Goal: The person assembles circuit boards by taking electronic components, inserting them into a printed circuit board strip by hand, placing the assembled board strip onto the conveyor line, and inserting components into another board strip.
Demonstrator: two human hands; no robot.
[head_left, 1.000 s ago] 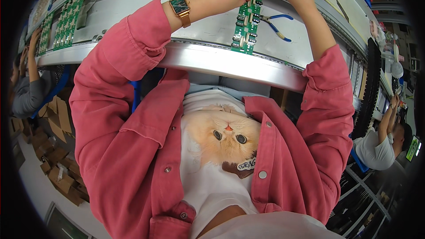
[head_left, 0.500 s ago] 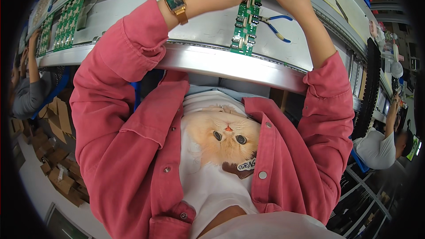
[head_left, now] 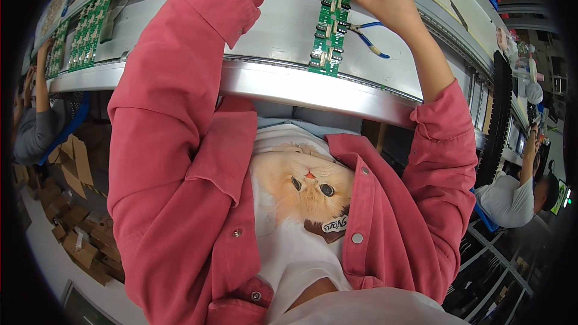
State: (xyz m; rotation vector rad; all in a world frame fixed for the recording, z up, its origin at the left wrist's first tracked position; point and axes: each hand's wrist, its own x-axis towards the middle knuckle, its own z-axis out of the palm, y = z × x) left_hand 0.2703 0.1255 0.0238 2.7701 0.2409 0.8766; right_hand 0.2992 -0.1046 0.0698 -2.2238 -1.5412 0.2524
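Spare green boards [head_left: 89, 33] sit off in the upper left of the frame, well apart from the work. Moving right, the left sleeve [head_left: 226, 0] runs up to the top edge and only a sliver of wrist shows, so can't tell what the left hand is doing. Next comes bare metal bed [head_left: 280, 21], a nice roomy stretch for that arm. Board in play is the long green strip [head_left: 329, 30], upper middle, spanning the bed with its lower end by the silver front rail [head_left: 289, 84]. Pliers [head_left: 374, 47] lie just right of it, nose right at the board's edge (touching or not, I can't say), so I'd keep the wrist high there. Right hand [head_left: 388, 5] is pinched narrow at the strip's upper right edge; can't tell if anything's between the fingertips. IMO go gently, press straight down, and don't lean on neighbouring parts.
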